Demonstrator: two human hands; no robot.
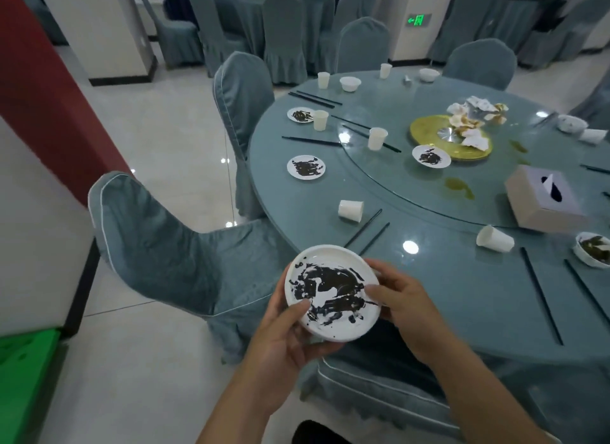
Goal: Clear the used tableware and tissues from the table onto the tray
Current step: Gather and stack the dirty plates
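Soiled plate (331, 300) held off table edge, gripped by left hand (287, 331) and right hand (404, 306). Tray not seen. Cups (350, 209), plates (306, 167), chopsticks (366, 232), tissues (475, 120) left on table (445, 278).

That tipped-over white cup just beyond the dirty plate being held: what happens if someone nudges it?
Lying on its side on the glossy table, the cup would probably roll, curving because it tapers. It looks thin and disposable, so it is likely light and easily crushed.
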